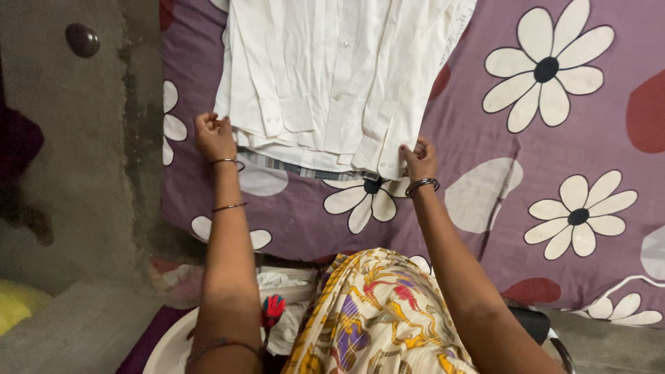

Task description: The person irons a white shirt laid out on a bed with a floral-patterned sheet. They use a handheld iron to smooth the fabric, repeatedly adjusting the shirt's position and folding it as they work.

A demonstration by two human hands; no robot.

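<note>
A white button-up shirt (332, 76) lies flat on a purple bedsheet with big white flowers (554, 138), its sleeves folded in over the front. A striped grey cloth (291, 166) peeks out under its lower hem. My left hand (215, 137) pinches the shirt's lower left corner. My right hand (418, 159) pinches the lower right corner by the sleeve cuffs. Both wrists wear thin bangles.
A grey concrete wall and floor (76, 208) lie left of the bed. A white basin (173, 346) with crumpled clothes (287, 298) sits by my lap. A dark chair edge (540, 325) is at the lower right, and something yellow (17, 305) lies at the far left.
</note>
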